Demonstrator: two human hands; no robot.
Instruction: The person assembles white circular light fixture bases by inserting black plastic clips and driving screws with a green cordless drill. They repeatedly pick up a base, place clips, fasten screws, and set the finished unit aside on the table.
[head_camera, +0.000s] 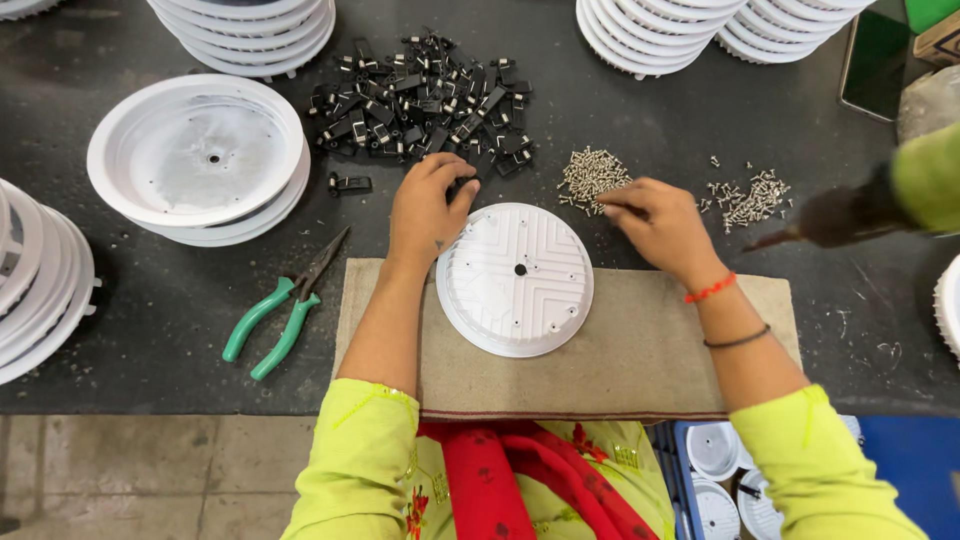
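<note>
White disc (515, 280) sits on cloth mat (600, 350) at table's near edge, no clips or screws fitted yet. Left hand (428, 205) pinches a black clip (462, 186); right hand (660, 222) fingers closed on screws (590, 175).

One view only: we look from a head-worn camera, facing almost straight down onto the dark table (700, 100), close above it. Our left hand (428, 205) and right hand (660, 225) reach up from the lower frame edge toward centre.
</note>
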